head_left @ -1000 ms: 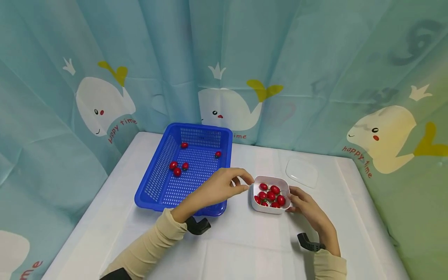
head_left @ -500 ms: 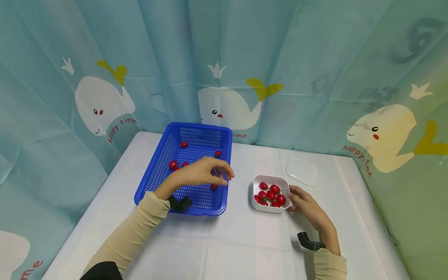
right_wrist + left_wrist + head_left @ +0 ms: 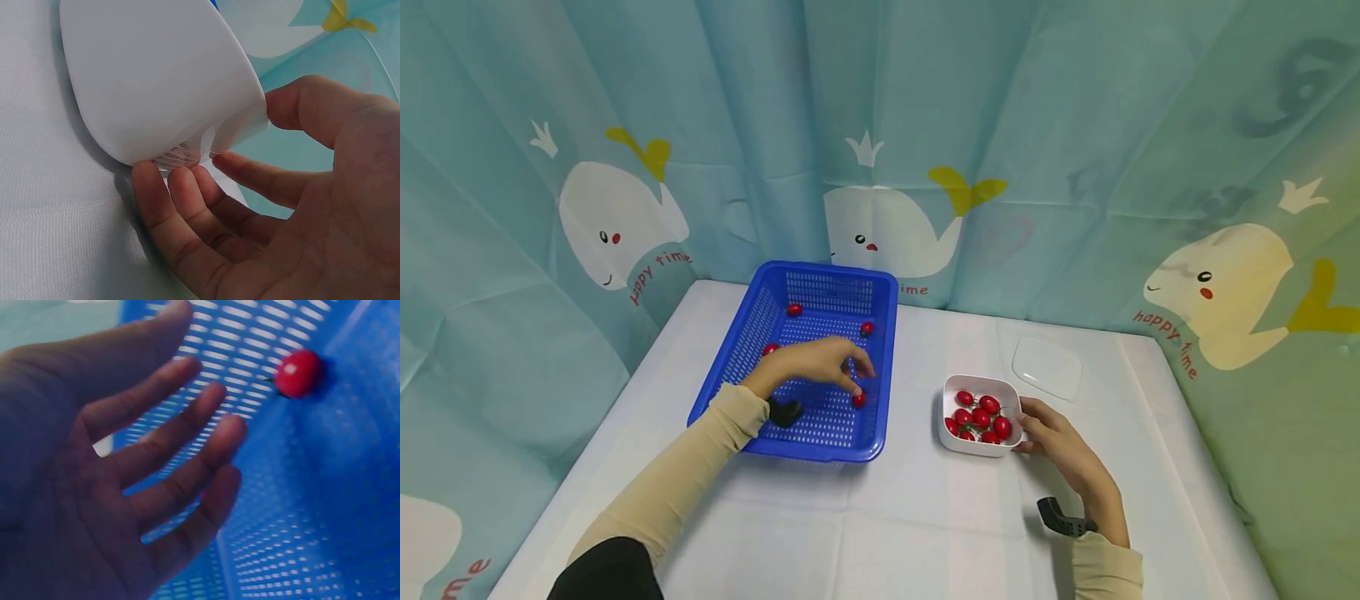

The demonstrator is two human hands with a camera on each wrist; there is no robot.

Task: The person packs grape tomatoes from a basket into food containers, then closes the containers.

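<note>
My left hand (image 3: pixel 820 362) reaches into the blue plastic basket (image 3: pixel 886 358), fingers loosely bent and holding nothing. In the head view its thumb tip is close to a cherry tomato (image 3: pixel 859 400); in the left wrist view a cherry tomato (image 3: pixel 299 374) lies apart from the fingers. My right hand (image 3: pixel 1060 437) steadies a small white box (image 3: pixel 973 448) of several cherry tomatoes (image 3: pixel 981 419). In the right wrist view its fingers (image 3: pixel 156 200) and thumb are bent against the box's wall (image 3: pixel 162 81), which carries a small printed label.
More cherry tomatoes lie in the basket, one at the back left (image 3: pixel 794 310), one at the right (image 3: pixel 867 329). A clear lid (image 3: pixel 1047 368) rests on the white tablecloth (image 3: pixel 925 517) behind the box. A whale-print curtain (image 3: pixel 1060 167) hangs along the table's far edge.
My left hand has moved left from beside the white box to over the basket, then lowered into it. The right hand and the box have stayed in place.
</note>
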